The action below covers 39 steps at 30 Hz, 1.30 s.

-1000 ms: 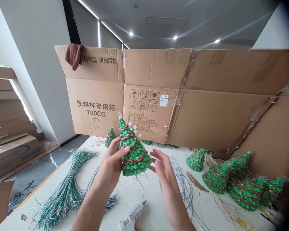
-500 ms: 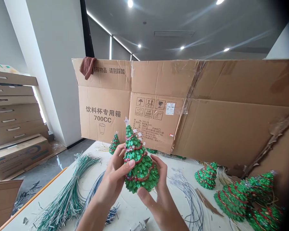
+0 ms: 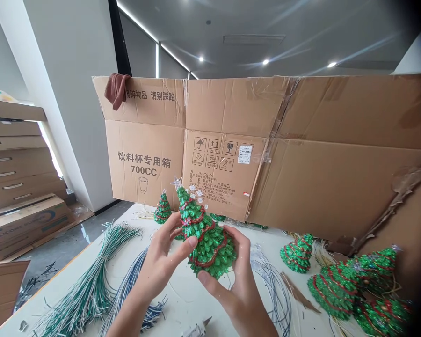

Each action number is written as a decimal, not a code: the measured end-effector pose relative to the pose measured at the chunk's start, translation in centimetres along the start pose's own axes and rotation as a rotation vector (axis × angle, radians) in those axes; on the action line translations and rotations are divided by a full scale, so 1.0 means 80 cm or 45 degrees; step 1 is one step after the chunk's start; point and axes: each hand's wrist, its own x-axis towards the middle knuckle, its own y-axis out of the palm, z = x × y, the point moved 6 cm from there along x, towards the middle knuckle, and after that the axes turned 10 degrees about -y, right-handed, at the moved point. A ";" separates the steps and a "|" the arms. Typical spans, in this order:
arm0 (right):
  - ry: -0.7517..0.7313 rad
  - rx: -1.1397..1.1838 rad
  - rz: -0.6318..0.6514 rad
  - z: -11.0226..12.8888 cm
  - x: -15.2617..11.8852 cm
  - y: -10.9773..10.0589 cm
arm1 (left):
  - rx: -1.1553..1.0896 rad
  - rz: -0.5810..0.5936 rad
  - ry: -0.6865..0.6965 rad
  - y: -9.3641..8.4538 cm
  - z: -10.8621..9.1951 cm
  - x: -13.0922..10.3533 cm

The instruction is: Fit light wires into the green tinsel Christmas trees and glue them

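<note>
Between my two hands is a small green glittery Christmas tree (image 3: 210, 245), with red garlands and a clear star at its top. It is raised above the white table (image 3: 182, 290) and leans to the left. My left hand (image 3: 166, 255) grips its left side, the thumb pressing on the front branches. Around the base on the right curls my right hand (image 3: 233, 276), thumb at the lower edge and fingers behind. Several small clear-white pieces (image 3: 196, 192) show along the tree's upper right side. The tree's underside and back are hidden.
Bundles of green-white wires (image 3: 87, 276) and blue-white wires (image 3: 129, 281) lie at left. More loose wires (image 3: 275, 285) and several trees (image 3: 337, 285) are at right. A grey tool with a pointed tip (image 3: 196, 330) lies in front. Cardboard (image 3: 217, 107) walls the back.
The tree has turned in my hands and leans further left, its top shifting left. Both hands still hold it. My view has shifted slightly.
</note>
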 end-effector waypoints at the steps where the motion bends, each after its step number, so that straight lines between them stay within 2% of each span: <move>1: -0.027 -0.026 -0.005 0.001 0.001 -0.003 | 0.015 0.033 0.004 0.002 -0.001 0.000; 10: -0.283 -0.247 -0.074 0.008 0.005 -0.023 | -0.114 0.043 0.002 0.009 0.000 -0.005; 15: -0.343 -0.301 -0.114 0.014 0.005 -0.029 | -0.049 0.145 0.007 0.020 -0.002 -0.003; 19: -0.370 -0.318 -0.151 0.020 0.005 -0.029 | -0.123 0.027 0.022 0.031 0.002 -0.005; 24: -0.425 -0.348 -0.159 0.032 0.001 -0.032 | -0.285 -0.045 -0.068 0.045 0.017 -0.016; 33: -0.492 -0.404 -0.163 0.043 0.001 -0.040 | -0.308 -0.007 -0.041 0.058 0.015 -0.018; 39: -0.511 -0.400 -0.124 0.039 0.004 -0.042 | -0.286 -0.101 -0.028 0.058 0.012 -0.021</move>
